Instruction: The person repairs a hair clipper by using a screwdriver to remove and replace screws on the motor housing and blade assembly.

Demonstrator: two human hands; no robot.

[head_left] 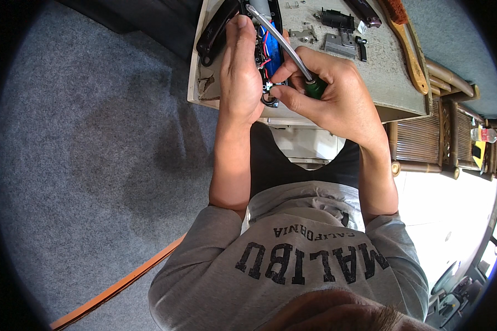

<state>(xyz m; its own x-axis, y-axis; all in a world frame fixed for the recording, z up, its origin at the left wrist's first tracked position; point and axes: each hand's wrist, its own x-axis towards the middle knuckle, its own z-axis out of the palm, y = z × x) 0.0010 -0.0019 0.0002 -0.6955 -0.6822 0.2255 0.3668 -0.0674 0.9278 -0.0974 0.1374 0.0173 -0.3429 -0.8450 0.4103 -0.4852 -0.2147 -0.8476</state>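
Note:
At the table's near edge, my left hand (pixel 238 83) grips an opened handheld device (pixel 272 47) from its left side. The device has a black body, a silver cylinder at the top, a blue battery and red and white wires. My right hand (pixel 342 96) is closed on a screwdriver (pixel 315 85) with a green handle; its metal shaft slants up-left over the device. My right thumb and forefinger are at a small white connector (pixel 268 86) near the device's lower end, where a short black loop hangs. Whether they pinch it is too small to tell.
The worn table (pixel 204 88) holds a dark shell (pixel 218 30), a black part (pixel 337 19), a metal blade (pixel 337 45), small loose pieces and a wooden-handled brush (pixel 414 71). A bamboo bench (pixel 422 132) stands right, with a bottle (pixel 483 135) beyond. Grey carpet (pixel 94 138) lies left.

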